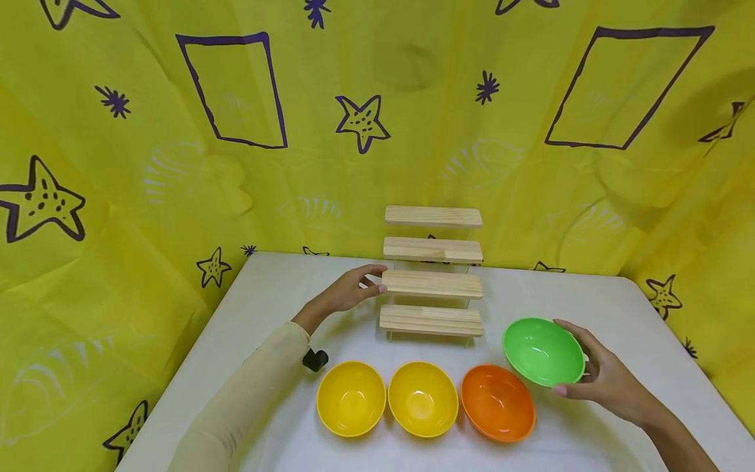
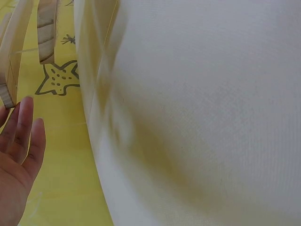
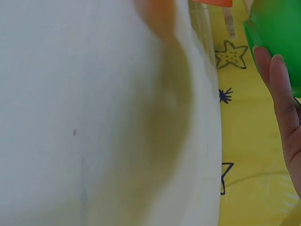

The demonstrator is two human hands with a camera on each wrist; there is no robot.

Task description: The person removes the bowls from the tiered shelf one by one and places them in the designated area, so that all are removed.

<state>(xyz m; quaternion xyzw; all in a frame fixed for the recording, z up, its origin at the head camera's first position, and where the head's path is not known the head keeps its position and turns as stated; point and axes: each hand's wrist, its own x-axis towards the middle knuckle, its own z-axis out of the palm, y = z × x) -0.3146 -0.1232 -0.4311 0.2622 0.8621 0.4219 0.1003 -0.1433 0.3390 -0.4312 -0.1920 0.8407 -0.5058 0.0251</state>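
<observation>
A stepped wooden display stand (image 1: 433, 284) with several pale boards stands near the back of the table. My left hand (image 1: 352, 288) holds the left end of one of its lower boards, thumb at the front and fingers towards the back; the left wrist view shows the fingers (image 2: 36, 146) fairly straight beside the wood. A green bowl (image 1: 539, 351) is held tilted at its right rim by my right hand (image 1: 607, 377), thumb near and fingers on the far side. It appears raised off the table. Just left of it sits an orange bowl (image 1: 498, 403).
Two yellow bowls (image 1: 352, 398) stand in a row with the orange one along the front. A white cloth covers the table (image 1: 283, 288). Yellow sheeting (image 1: 436, 170) with drawn stars encloses the back and sides. Beside my left sleeve is a small black object (image 1: 315, 360).
</observation>
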